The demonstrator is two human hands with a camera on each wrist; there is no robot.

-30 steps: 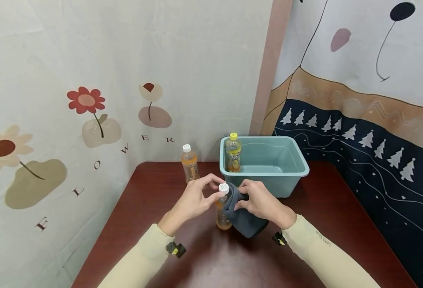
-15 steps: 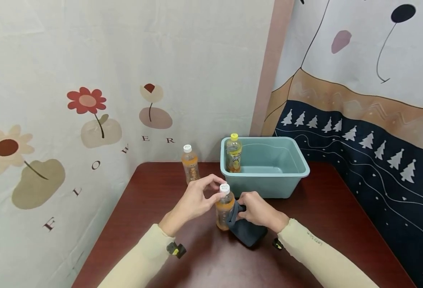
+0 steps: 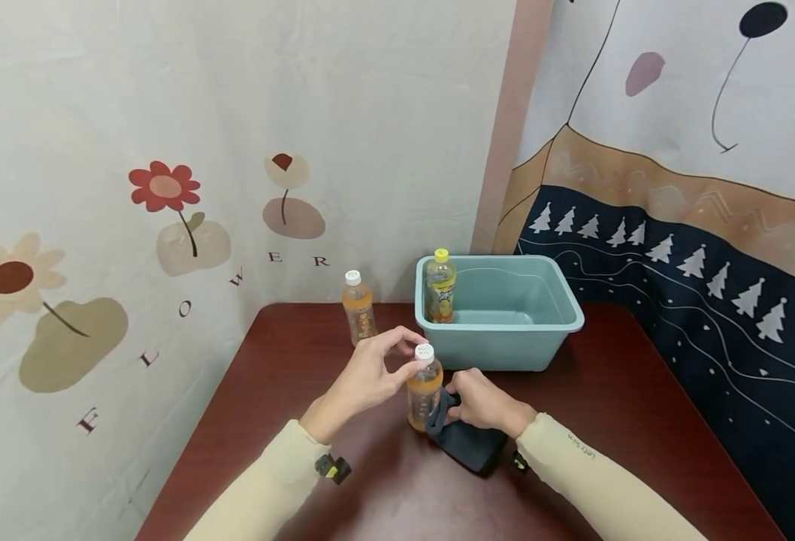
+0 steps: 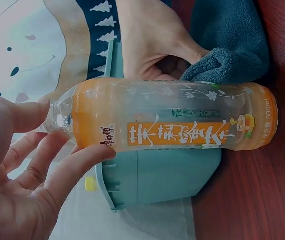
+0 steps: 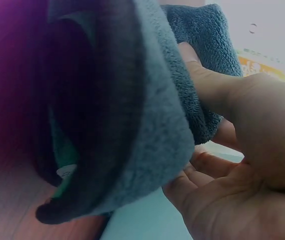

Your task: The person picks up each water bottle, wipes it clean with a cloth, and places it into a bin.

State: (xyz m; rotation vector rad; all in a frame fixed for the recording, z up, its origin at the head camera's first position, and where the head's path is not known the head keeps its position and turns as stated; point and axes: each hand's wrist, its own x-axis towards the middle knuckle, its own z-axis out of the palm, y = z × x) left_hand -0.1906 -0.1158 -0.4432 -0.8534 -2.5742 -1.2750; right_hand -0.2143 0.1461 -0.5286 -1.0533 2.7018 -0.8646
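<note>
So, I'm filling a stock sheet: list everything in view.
Glossy table: 1, red-brown, foreground
Rectangular plastic tub: 1, blue-green, back right
White-capped plastic bottle: 1, clear-orange, table centre
Second white-capped bottle: 1, clear-orange, back left
Yellow-capped plastic bottle: 1, clear-yellow, inside tub
Fleecy cloth: 1, blue-grey, beside centre bottle
Flower backdrop: 1, off-white, behind
Forest backdrop: 1, navy-tan-white, right
Wrist devices: 2, black, wrists
Sleeves: 2, cream, forearms
Left hand: 1, gripping centre bottle
Right hand: 1, gripping cloth

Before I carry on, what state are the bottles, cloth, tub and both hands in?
Front bottle: upright, capped
Rear bottle: upright, capped, base hidden
Tub: upright, uncovered
Yellow-capped bottle: upright inside the tub, capped
Cloth: bunched where pinched
Left hand: holds front bottle's neck
Right hand: pinches the cloth
</note>
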